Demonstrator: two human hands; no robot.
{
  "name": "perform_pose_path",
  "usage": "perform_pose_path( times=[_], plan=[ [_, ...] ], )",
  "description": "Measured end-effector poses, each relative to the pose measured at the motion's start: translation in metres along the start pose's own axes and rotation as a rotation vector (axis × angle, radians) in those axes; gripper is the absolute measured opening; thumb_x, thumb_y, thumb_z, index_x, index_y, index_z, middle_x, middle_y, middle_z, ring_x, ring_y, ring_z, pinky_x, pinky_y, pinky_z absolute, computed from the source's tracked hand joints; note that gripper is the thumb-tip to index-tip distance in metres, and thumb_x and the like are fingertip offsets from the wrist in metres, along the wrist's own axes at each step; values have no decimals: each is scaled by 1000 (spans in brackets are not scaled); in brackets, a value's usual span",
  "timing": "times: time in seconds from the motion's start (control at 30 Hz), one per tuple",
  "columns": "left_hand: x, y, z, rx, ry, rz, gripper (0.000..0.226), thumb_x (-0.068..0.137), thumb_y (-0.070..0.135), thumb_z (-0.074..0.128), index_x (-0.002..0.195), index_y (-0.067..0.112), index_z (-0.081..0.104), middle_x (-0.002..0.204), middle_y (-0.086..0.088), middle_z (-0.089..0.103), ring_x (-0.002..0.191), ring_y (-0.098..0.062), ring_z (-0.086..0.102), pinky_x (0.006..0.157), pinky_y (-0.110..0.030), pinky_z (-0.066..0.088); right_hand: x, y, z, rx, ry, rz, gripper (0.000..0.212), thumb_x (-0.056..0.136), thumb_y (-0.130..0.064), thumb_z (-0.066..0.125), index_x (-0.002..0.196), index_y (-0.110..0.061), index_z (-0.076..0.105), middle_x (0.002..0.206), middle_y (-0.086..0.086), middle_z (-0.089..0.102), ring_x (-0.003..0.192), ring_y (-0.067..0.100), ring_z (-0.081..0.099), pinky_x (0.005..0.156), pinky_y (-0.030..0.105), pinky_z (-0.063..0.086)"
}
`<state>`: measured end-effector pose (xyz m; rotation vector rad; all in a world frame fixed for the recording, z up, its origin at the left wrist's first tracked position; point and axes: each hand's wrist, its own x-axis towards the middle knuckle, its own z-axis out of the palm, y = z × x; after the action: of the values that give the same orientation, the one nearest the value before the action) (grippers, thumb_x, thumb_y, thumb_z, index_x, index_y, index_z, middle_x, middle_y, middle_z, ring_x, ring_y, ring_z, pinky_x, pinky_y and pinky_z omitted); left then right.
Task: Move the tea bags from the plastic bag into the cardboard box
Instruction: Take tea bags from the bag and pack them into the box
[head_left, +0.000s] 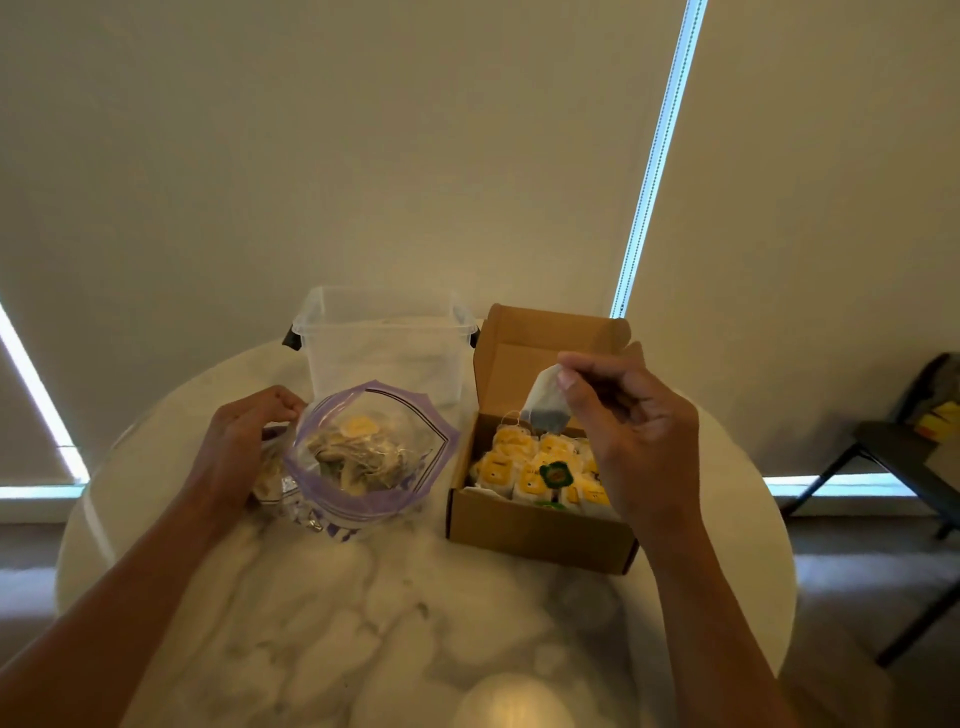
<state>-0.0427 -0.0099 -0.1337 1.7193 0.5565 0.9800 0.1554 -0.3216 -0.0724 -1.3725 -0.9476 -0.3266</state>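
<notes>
A clear plastic bag (363, 462) with a purple zip rim stands open on the round marble table (363, 613), with several tea bags inside. My left hand (239, 447) grips the bag's left edge. To its right sits an open cardboard box (535, 530), lid flap up, packed with several yellow-tagged tea bags. My right hand (628, 431) pinches one tea bag (545, 405) by its top corner, and it hangs just above the box's back row, its string trailing down to the left.
A clear plastic tub (384, 343) with dark handles stands behind the bag and box. A dark chair (904, 447) with things on it is off to the right of the table. Beige blinds fill the background.
</notes>
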Motion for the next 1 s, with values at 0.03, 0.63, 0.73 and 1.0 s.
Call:
perform_pose_path(
  times=[0.03, 0.63, 0.73, 1.0],
  plan=[
    [0, 0, 0, 3, -5, 5, 24, 97, 5, 48, 86, -2, 68, 88, -14, 69, 87, -26, 64, 85, -41, 46, -1, 1, 0, -37, -17, -14, 19, 98, -17, 74, 116, -18, 78, 112, -11, 77, 110, 14, 73, 86, 29, 63],
    [2, 0, 0, 27, -8, -13, 27, 99, 5, 47, 88, -3, 70, 90, -14, 72, 90, -23, 66, 86, -38, 49, -8, 11, 24, -443, -626, 99, 19, 98, -37, 71, 117, -40, 76, 110, -26, 72, 95, -4, 67, 87, 21, 59],
    [2, 0, 0, 43, -3, -18, 28, 100, 6, 46, 87, -1, 70, 90, -13, 73, 94, -26, 67, 93, -43, 52, -6, 5, 22, -358, -534, 115, 17, 100, -34, 70, 115, -40, 76, 108, -27, 72, 97, -5, 68, 81, 16, 59],
    [2, 1, 0, 81, 0, -17, 32, 101, 11, 45, 86, 2, 73, 88, -6, 76, 99, -33, 70, 100, -48, 53, -1, -5, 18, -383, -409, 35, 19, 100, -28, 69, 116, -38, 74, 110, -26, 71, 98, -7, 68, 82, 11, 56]
  ],
)
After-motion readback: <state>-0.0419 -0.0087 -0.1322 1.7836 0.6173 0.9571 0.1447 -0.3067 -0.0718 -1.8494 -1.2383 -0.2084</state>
